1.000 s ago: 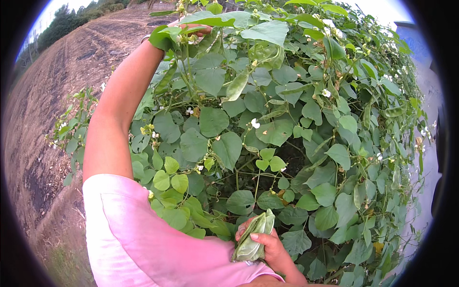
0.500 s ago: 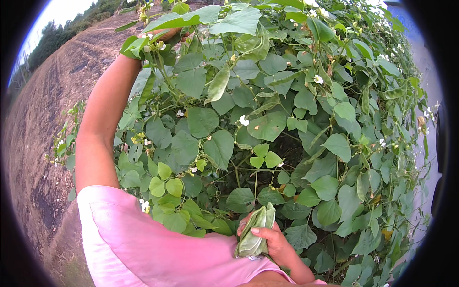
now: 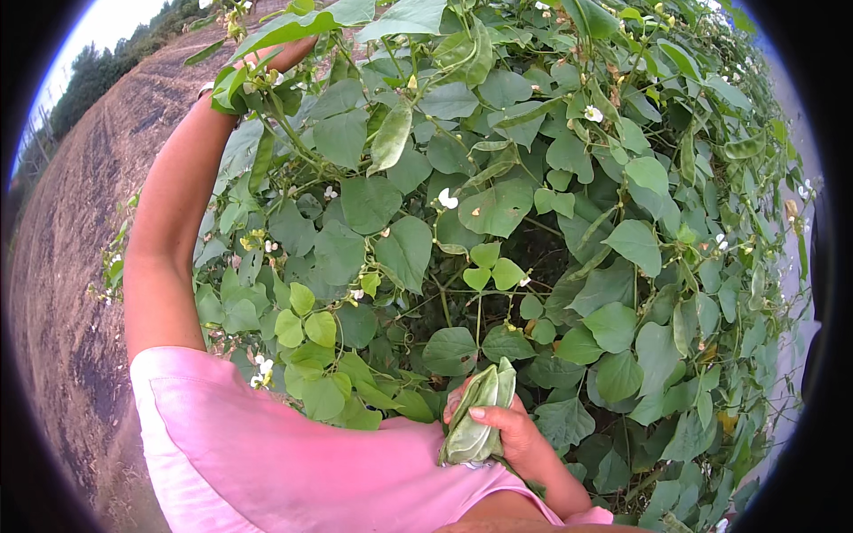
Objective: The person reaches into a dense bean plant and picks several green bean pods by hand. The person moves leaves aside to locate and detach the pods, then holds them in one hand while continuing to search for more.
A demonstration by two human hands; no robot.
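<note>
My right hand (image 3: 514, 437) is low in the picture, closed around a bunch of flat pale-green bean pods (image 3: 478, 410) held upright against my pink shirt (image 3: 293, 462). My left arm (image 3: 169, 231) stretches up along the left side of a tall bean vine (image 3: 533, 222). My left hand (image 3: 298, 51) is at the top, reaching in among the upper leaves, and foliage covers most of it; its fingers do not show. A flat green pod (image 3: 391, 135) hangs just below and to the right of that hand.
The vine wall fills the middle and right, with small white flowers (image 3: 447, 199) and more hanging pods (image 3: 743, 146). Bare ploughed soil (image 3: 71, 266) lies to the left, with trees (image 3: 98, 71) at the far edge.
My left arm and hand have shifted left and a little higher into the top leaves as the view swung. My right hand still grips the same bunch of pods.
</note>
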